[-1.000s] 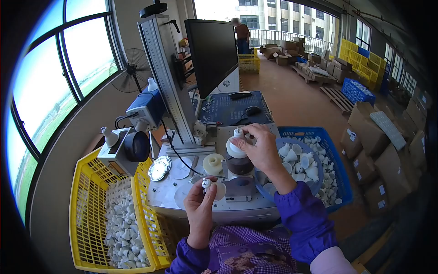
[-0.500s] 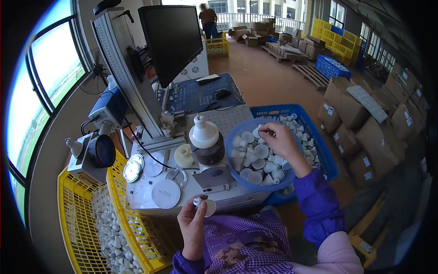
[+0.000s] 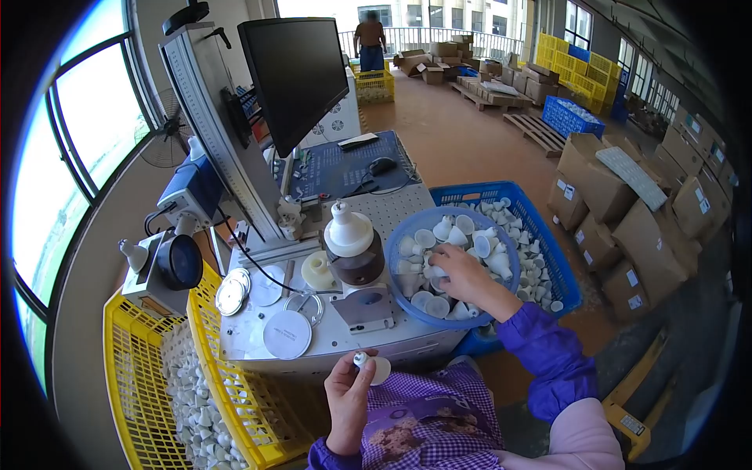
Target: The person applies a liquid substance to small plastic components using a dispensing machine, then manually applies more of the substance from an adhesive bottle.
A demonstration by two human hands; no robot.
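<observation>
Currently, the left hand (image 3: pixel 350 395) pinches a white cup (image 3: pixel 379 372) between thumb and fingers, just off the table's (image 3: pixel 333 329) near edge, while the right hand (image 3: pixel 460 276) curls half-closed among loose cups (image 3: pixel 501 264) in the tub (image 3: pixel 440 322) by the right edge, its grip hidden. A hasty scoop could spill cups into the crate (image 3: pixel 470 190) alongside; a slackened pinch could drop the held one.

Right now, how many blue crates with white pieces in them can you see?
2: a near crate beside the table, partly covered by the round basin your right hand is in, and a far crate near a wooden pallet. The yellow-and-blue stack may hide more.
</observation>
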